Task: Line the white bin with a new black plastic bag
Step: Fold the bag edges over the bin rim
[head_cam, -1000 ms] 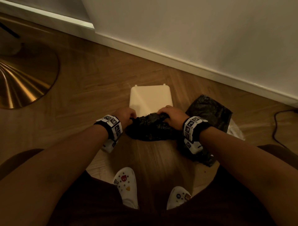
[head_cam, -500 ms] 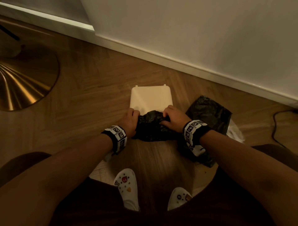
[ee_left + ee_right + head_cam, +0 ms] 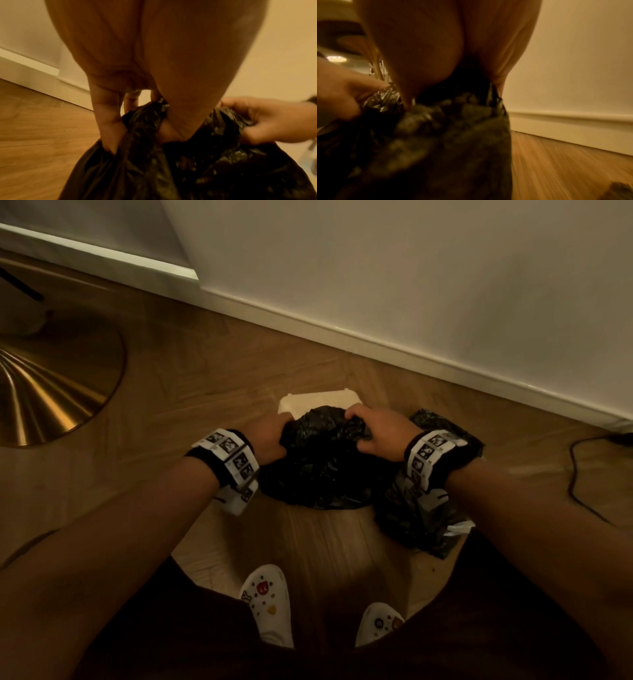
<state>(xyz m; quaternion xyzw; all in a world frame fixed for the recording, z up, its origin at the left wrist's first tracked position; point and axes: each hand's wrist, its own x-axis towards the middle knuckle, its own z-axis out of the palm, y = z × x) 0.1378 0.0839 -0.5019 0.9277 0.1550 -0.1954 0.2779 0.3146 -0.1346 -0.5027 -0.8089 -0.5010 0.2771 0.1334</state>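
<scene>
A crumpled black plastic bag (image 3: 318,460) hangs bunched between my two hands, above the floor. My left hand (image 3: 269,436) grips its left edge, fingers curled into the plastic (image 3: 142,121). My right hand (image 3: 375,429) grips the top right edge, seen too from the left wrist (image 3: 267,121). Behind the bag, only the far rim of the white bin (image 3: 318,400) shows on the wooden floor. In the right wrist view the bag (image 3: 436,128) fills the lower frame, blurred, with my left hand (image 3: 340,92) at its left.
A second black bag (image 3: 424,518) lies on the floor under my right wrist. A brass lamp base (image 3: 51,392) sits at left. A black cable (image 3: 582,474) runs at right. The skirting board (image 3: 376,340) lies just behind the bin. My white clogs (image 3: 270,604) stand below.
Both hands have lifted the bag up and forward, so it now covers most of the white bin. The bag hangs longer and more spread than before.
</scene>
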